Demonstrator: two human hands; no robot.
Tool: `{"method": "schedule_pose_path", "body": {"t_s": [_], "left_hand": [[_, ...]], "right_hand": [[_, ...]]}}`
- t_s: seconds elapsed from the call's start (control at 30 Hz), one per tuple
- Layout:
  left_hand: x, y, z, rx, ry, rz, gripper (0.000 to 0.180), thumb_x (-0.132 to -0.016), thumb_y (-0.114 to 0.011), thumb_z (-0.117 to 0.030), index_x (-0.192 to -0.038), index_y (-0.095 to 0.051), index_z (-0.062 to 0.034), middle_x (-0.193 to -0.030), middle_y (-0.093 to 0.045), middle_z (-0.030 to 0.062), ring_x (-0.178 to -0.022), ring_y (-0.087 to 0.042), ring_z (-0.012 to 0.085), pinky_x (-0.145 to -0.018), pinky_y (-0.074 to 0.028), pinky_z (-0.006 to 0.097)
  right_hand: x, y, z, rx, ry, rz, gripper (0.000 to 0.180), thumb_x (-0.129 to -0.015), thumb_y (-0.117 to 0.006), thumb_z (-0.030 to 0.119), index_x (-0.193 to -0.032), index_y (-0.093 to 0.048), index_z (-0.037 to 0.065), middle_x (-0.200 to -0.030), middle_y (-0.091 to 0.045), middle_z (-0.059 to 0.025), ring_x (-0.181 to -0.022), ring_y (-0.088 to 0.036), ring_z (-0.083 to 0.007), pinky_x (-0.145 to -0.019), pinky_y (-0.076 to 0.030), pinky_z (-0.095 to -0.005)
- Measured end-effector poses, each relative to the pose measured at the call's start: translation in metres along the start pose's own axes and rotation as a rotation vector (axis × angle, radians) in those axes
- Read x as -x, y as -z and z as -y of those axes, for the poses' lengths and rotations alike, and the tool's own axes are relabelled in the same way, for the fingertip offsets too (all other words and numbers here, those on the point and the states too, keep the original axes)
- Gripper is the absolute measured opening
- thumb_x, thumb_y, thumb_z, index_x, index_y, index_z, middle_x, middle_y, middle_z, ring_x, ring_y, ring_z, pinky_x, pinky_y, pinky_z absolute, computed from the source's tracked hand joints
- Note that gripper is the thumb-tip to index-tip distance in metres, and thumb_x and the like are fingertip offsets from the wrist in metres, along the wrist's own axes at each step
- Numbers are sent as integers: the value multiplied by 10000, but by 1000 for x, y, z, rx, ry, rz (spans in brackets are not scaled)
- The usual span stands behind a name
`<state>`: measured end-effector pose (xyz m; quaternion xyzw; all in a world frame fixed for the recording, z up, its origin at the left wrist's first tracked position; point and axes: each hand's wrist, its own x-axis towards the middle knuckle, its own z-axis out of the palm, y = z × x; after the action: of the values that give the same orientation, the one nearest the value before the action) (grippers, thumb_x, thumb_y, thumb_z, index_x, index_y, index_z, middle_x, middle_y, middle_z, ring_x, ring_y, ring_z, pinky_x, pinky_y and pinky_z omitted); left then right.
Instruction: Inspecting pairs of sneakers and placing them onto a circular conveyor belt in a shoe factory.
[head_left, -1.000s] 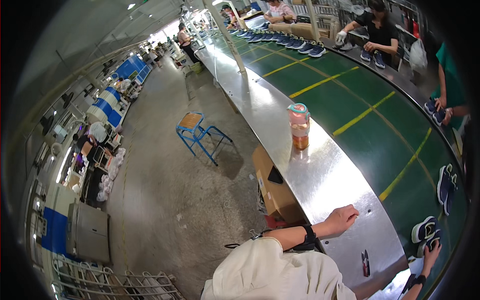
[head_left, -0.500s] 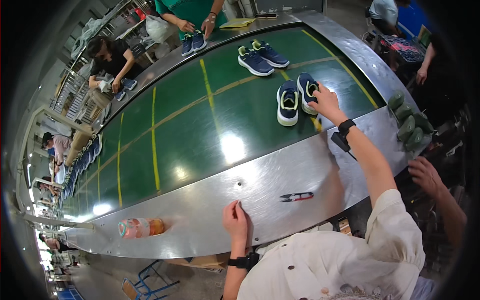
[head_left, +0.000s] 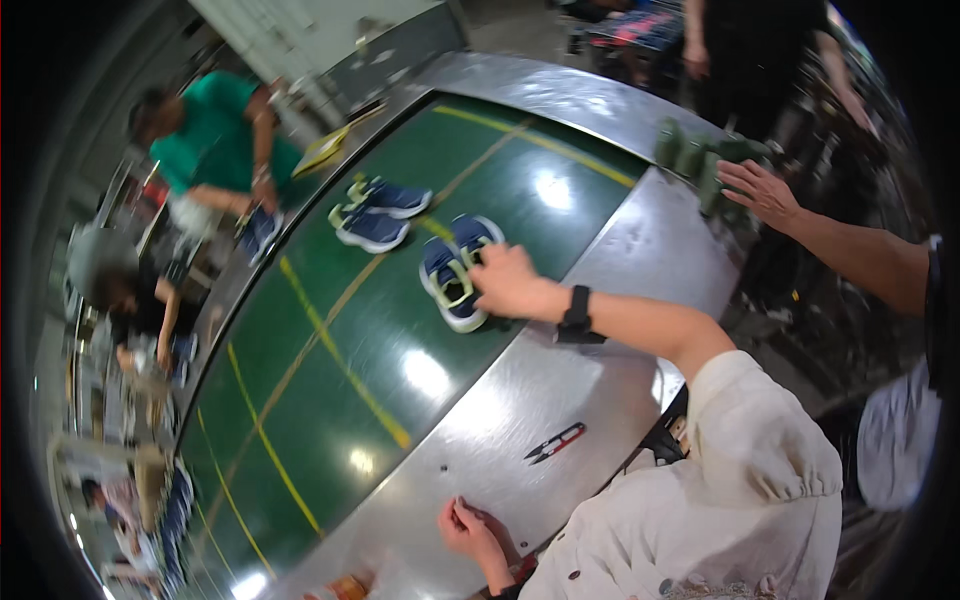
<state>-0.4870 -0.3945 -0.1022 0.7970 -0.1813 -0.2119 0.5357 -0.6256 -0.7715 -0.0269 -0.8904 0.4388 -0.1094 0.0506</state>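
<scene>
A pair of navy sneakers with pale lime linings and white soles stands on the green conveyor belt [head_left: 330,400]. My right hand [head_left: 510,283] reaches over the belt and grips the right sneaker [head_left: 478,232] at its collar, hiding its heel. Close beside it stands the left sneaker [head_left: 447,285], its opening facing up. Fingers curled in, my left hand [head_left: 470,532] rests by the near metal edge, with nothing visible in it. Between my arms, thread snips [head_left: 556,443] with a red and black handle lie on the metal ledge [head_left: 500,400].
Another navy pair [head_left: 375,215] stands farther along the belt. At the right, a co-worker's hand [head_left: 762,192] touches dark green shoe lasts [head_left: 690,155] on the table corner. Across the belt, a person in green [head_left: 215,135] handles a navy shoe. An orange bottle [head_left: 345,588] shows at the lower edge.
The view has swung to the right, so the table appears turned. My right hand stays at the right sneaker. The co-worker's hand at the right has moved up to the green lasts.
</scene>
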Motion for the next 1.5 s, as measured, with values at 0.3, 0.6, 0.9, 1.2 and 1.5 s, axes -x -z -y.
{"method": "schedule_pose_path", "body": {"t_s": [0.3,0.6,0.9,1.2,1.5], "left_hand": [[6,-4,-13,-118,-169,-31,210,-909,-520,-92,-1013,-606,69,-946,-590,106,-738,-573,158,-639,-480,255],[0,-4,-6,-168,-217,-16,278,-935,-497,-151,-1118,-573,44,-1004,-590,115,-798,-599,189,-661,-490,257],[18,-6,-56,317,18,62,570,-935,-515,-308,-1402,-326,-42,-1284,-475,151,-1116,-517,257,-855,-460,376],[16,-14,-58,436,149,92,638,-828,-590,-66,-1400,-308,-41,-1306,-459,130,-1167,-486,240,-977,-408,366],[18,-11,-54,484,148,54,648,-842,-624,-78,-1403,-301,-46,-1286,-481,111,-1170,-483,200,-990,-372,315]], "right_hand": [[-15,-15,37,-20,-169,254,646,-706,-653,634,-1083,-651,109,-1056,-617,-175,-1049,-533,-364,-765,-472,-561],[26,33,55,-498,272,60,489,-693,-657,575,-807,-696,101,-704,-652,-137,-693,-646,-322,-578,-486,-433],[163,26,146,-367,654,377,419,-656,-710,482,-792,-688,87,-665,-633,-105,-686,-629,-310,-571,-478,-403],[216,-2,79,-724,226,91,302,-753,-586,70,-1053,-611,46,-1086,-611,-123,-1007,-593,-296,-832,-473,-419],[243,-10,8,-305,373,-92,294,-757,-557,-7,-1032,-636,60,-1211,-592,-131,-1166,-530,-293,-980,-389,-488]]}}
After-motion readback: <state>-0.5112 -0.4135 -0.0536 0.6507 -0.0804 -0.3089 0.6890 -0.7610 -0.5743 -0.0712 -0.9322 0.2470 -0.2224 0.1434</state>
